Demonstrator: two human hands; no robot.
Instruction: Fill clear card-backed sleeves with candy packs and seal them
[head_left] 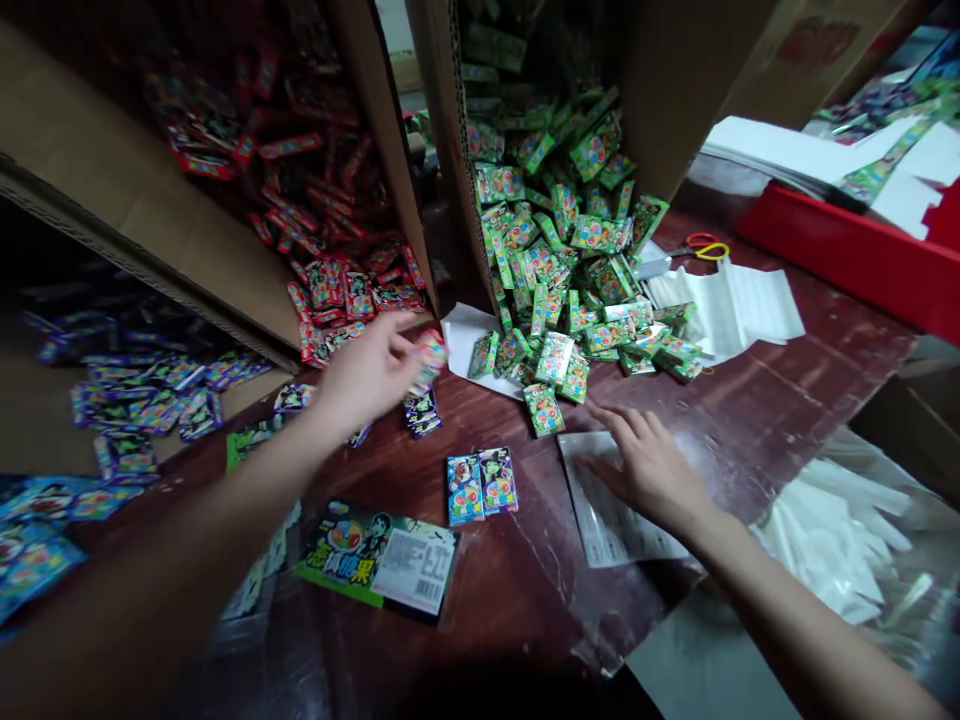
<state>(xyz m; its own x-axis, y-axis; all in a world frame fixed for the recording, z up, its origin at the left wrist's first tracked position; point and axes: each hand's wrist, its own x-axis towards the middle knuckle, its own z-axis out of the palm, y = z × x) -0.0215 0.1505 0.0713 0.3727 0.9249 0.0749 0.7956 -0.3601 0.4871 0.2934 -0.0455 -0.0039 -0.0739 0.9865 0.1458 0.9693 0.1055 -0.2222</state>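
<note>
My left hand (367, 372) pinches a small red candy box (429, 358), blurred by motion, in front of the red pile. My right hand (637, 455) has its fingers stretched out and holds nothing. It hovers at or just over a clear plastic bag (600, 510), close to a green candy box (543, 409) at the pile's front edge; contact is unclear. Between my hands, a blue candy box (465, 490) and a purple candy box (498, 480) lie side by side on the table. Nearer to me is a printed green-and-black packet (379, 558) with a white barcode label.
Cardboard cartons (442, 150) lie tipped, spilling red boxes (330, 285), green boxes (555, 260) and purple boxes (150, 395) onto the dark red table (525, 580). Scissors (701, 247) lie near a red tray (847, 250). White plastic strips (832, 540) fill a bag at right.
</note>
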